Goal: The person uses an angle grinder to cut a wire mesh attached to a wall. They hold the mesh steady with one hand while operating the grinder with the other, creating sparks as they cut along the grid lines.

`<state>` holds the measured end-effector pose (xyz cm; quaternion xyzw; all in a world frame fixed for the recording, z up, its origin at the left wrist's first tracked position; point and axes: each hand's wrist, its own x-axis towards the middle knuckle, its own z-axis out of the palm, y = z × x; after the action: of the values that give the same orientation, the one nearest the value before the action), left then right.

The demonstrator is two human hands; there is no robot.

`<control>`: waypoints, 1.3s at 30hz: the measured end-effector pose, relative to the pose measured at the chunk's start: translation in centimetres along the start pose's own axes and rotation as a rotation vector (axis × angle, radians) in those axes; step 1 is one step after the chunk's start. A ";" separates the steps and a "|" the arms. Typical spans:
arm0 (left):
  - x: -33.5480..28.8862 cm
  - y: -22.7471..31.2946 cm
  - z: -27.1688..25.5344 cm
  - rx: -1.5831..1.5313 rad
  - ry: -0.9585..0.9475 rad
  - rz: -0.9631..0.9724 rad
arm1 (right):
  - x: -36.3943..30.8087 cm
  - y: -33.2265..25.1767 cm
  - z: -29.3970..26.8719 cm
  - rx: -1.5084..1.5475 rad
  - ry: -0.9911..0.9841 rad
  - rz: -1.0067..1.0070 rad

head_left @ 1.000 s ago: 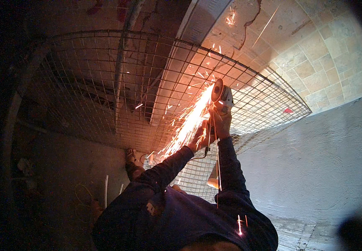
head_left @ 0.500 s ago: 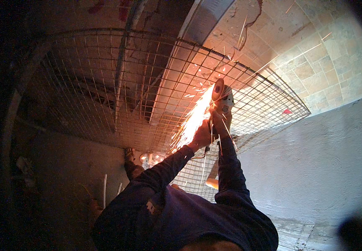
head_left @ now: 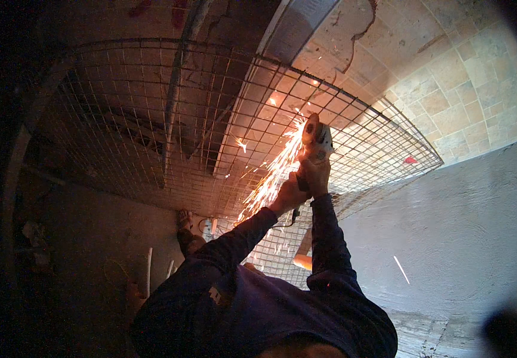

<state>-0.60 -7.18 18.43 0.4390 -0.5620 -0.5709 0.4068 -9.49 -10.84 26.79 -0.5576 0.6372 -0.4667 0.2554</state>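
An angle grinder (head_left: 318,136) with a round disc throws orange sparks down and to the left over a metal wire mesh panel (head_left: 228,95). Wrapped round the rear of the grinder is my left hand (head_left: 289,194). My right hand (head_left: 316,175) grips its body closer to the disc. The disc sits at the mesh; the exact contact point is lost in the sparks. A dark cord hangs below my hands.
Beneath the mesh lie a long metal channel (head_left: 297,27) and tan tiles (head_left: 455,83). A grey plastered surface (head_left: 443,221) spans the right side. A bare foot (head_left: 185,219) shows at lower left, near white pipes (head_left: 149,271). The far left is dark.
The spark stream has become thinner and less bright. My hands and the grinder stay in nearly the same place.
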 end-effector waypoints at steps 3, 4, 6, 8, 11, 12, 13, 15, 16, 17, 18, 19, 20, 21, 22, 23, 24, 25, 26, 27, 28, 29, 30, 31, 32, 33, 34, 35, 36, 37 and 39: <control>0.7 -2.5 1.1 -0.114 -0.011 0.036 | -0.3 0.8 0.3 -0.013 0.009 0.001; 0.8 -3.1 1.2 -0.095 -0.042 0.038 | -0.3 1.1 0.4 0.060 -0.058 0.115; 0.8 -3.5 1.1 -0.054 -0.104 0.044 | -0.7 1.5 0.5 0.018 -0.036 0.071; 0.4 -3.1 0.8 0.090 -0.110 0.099 | -0.9 1.5 0.3 -0.108 -0.008 -0.054; 0.4 -1.9 0.6 0.258 -0.131 0.238 | -1.2 0.5 -0.5 -0.173 0.043 -0.204; 0.3 -1.6 0.6 0.289 -0.157 0.254 | -1.3 0.0 -0.7 -0.034 0.065 -0.133; 0.4 -1.4 0.8 0.283 -0.110 0.287 | -1.2 -0.5 -0.9 0.114 0.067 -0.086; 1.1 -1.2 1.0 0.261 -0.035 0.285 | -0.4 -1.4 -1.1 0.076 0.100 -0.062; 1.7 -1.2 1.2 0.207 -0.026 0.292 | 0.2 -1.7 -1.3 0.077 0.108 -0.095; 2.4 -1.2 1.4 0.201 -0.050 0.273 | 0.6 -1.8 -1.3 0.045 0.116 -0.085; 3.1 -1.2 1.5 0.195 -0.066 0.260 | 1.1 -1.8 -1.2 0.027 0.121 -0.104; 3.4 -1.4 1.6 0.193 -0.068 0.263 | 1.4 -1.7 -1.2 0.022 0.138 -0.080; 3.7 -1.4 1.7 0.190 -0.069 0.266 | 1.6 -1.5 -1.2 0.063 0.103 -0.091; 3.8 -1.5 1.6 0.191 -0.056 0.286 | 1.7 -1.3 -1.2 0.117 0.079 -0.060; 3.8 -1.5 1.5 0.198 -0.043 0.295 | 1.8 -1.0 -1.1 0.162 0.058 0.000; 3.8 -1.3 1.4 0.205 -0.030 0.305 | 1.9 -0.8 -1.1 0.158 0.061 -0.036; 3.5 -1.2 1.2 0.218 -0.017 0.303 | 1.9 -0.6 -1.1 0.146 0.067 -0.042; 3.4 -0.9 1.1 0.240 -0.008 0.283 | 2.0 -0.5 -1.1 0.129 0.055 -0.034; 3.2 -0.6 1.0 0.190 -0.001 0.301 | 2.0 -0.5 -1.1 0.064 0.083 -0.067; 3.2 -0.2 0.9 0.150 0.001 0.301 | 2.1 -0.6 -1.1 -0.005 0.095 -0.084; 3.0 0.1 0.8 0.108 0.005 0.286 | 2.2 -0.7 -1.1 -0.077 0.123 -0.087; 2.8 0.4 0.7 0.066 0.009 0.271 | 2.2 -0.8 -1.1 -0.034 0.099 -0.082; 2.6 0.7 0.7 0.021 0.016 0.241 | 2.2 -1.0 -1.1 0.006 0.091 -0.063; 2.4 0.8 0.7 -0.014 0.013 0.193 | 2.1 -1.1 -1.2 0.030 0.098 -0.011; 2.3 1.0 0.6 0.007 0.025 0.207 | 2.0 -1.2 -1.2 0.067 0.082 -0.041; 2.2 1.0 0.6 0.036 0.028 0.205 | 1.9 -1.3 -1.2 0.087 0.081 -0.040; 2.1 1.1 0.5 0.063 0.038 0.227 | 1.9 -1.4 -1.2 0.109 0.054 -0.037; 2.1 1.1 0.5 0.032 0.021 0.208 | 1.8 -1.3 -1.2 0.100 0.058 -0.033; 2.1 1.1 0.4 -0.001 0.011 0.214 | 1.8 -1.3 -1.2 0.093 0.037 -0.026; 2.1 1.2 0.3 -0.034 0.002 0.219 | 1.8 -1.3 -1.1 0.086 0.016 -0.020; 2.1 1.5 0.2 0.070 0.019 0.340 | 1.8 -1.2 -0.9 0.174 0.029 -0.006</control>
<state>-1.38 -9.17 19.87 0.3568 -0.6437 -0.4699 0.4874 -10.17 -12.22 28.57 -0.5284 0.5964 -0.5288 0.2923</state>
